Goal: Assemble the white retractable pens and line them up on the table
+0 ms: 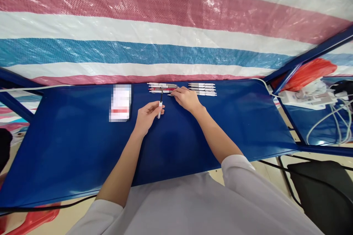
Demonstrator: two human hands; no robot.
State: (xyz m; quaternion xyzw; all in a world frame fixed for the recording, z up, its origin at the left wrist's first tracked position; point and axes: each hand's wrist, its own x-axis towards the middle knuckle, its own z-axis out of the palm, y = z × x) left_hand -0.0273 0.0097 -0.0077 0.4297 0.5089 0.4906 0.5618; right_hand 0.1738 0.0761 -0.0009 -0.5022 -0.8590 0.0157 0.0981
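Upright in my left hand [150, 115] is a white pen barrel [159, 110], pinched between thumb and fingers, with a slim dark refill [161, 96] sticking out of its top. My right hand [186, 98] rests palm down on the table, its fingers closed around a white pen [170, 94]; only a short tip shows, the rest is under the hand. Just beyond both hands lies a row of pens [162, 85], white ones and a red one. Right of my right hand several white pens [202, 89] lie side by side.
A phone-like object [120, 102], blurred out, lies on the blue table [82, 147] at left. Striped plastic sheeting [165, 25] hangs behind the table. Blue metal frame bars stand at both ends. At right are a power strip [298, 98], white cables [335, 121] and a red bag [309, 73].
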